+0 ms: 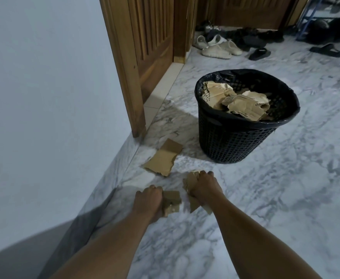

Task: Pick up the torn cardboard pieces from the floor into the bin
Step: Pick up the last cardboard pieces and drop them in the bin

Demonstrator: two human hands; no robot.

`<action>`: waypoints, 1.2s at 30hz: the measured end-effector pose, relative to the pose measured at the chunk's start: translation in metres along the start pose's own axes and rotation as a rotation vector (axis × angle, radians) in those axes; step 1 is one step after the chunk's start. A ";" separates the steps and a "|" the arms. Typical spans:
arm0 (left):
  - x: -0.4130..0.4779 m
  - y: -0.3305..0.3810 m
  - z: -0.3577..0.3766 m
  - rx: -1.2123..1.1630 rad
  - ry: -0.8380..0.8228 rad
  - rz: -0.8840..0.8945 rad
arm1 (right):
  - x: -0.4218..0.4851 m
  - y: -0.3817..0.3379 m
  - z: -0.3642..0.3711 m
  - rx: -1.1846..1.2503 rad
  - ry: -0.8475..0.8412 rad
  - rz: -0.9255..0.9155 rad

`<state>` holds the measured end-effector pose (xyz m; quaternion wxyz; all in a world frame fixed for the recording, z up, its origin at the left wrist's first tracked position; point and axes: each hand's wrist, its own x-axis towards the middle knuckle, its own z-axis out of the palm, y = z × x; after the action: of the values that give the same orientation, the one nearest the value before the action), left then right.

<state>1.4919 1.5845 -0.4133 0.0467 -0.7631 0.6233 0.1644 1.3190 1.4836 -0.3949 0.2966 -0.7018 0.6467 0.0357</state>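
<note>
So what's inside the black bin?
The black bin has a dark liner and torn cardboard pieces piled near the top. Whatever lies under that pile is covered, so I can't tell.

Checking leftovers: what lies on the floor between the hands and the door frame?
One flat torn cardboard piece lies on the marble floor, left of the bin, in the head view.
</note>
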 end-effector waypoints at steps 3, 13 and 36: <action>0.001 0.004 -0.003 -0.033 -0.059 -0.038 | -0.006 0.003 0.001 -0.008 -0.060 0.053; 0.007 0.020 -0.011 0.006 -0.200 -0.066 | -0.014 0.003 0.004 0.078 0.021 0.053; 0.146 0.002 -0.040 -0.131 -0.063 -0.275 | 0.104 0.127 0.036 0.473 -0.055 0.362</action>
<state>1.5223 1.4361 -0.4209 0.0384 -0.8373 0.4989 0.2205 1.2299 1.4095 -0.5167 0.4579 -0.4854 0.7434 -0.0448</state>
